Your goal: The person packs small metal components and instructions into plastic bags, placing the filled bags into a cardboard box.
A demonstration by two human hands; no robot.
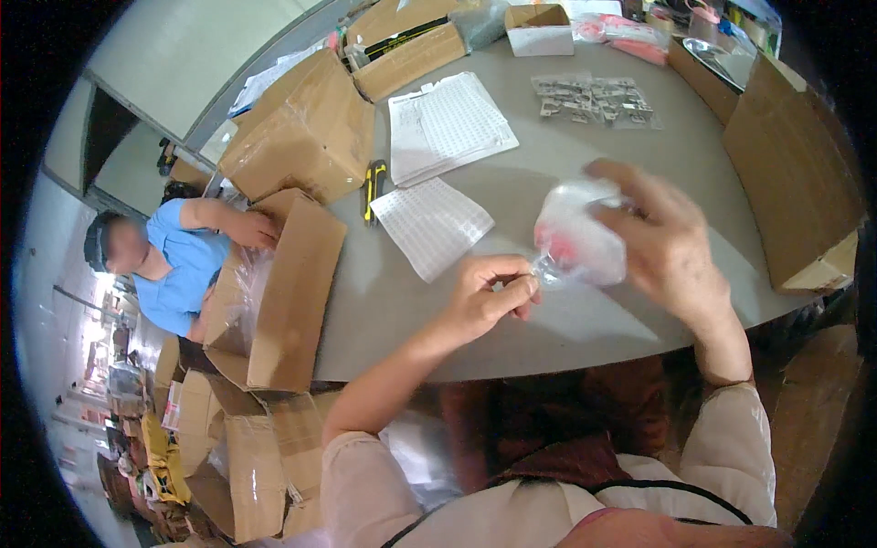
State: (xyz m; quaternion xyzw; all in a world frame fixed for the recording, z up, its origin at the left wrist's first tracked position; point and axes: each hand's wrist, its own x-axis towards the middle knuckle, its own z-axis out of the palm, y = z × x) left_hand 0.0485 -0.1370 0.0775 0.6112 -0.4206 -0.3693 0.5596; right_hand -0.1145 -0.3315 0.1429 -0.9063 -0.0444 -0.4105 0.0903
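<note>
A clear plastic bag [585, 239] with a pinkish-red patch is above the near part of the table. My left hand [493, 294] pinches its gathered lower-left end between thumb and fingers. At the bag's right side is my right hand [665, 233], its fingers curved around the upper edge. Motion smears those fingers, so whether they grip the plastic is unclear. What makes the red patch cannot be made out. Left of the bag lies a sheet of small printed labels [433, 226].
A stack of printed sheets [448, 128] and a yellow-black utility knife [374, 192] lie farther left. Bagged metal parts [596, 100] rest at the back. Cardboard boxes [297, 137] line the left; a tall carton [795, 173] stands right. Another person in blue [183, 256] reaches into an open box [297, 301].
</note>
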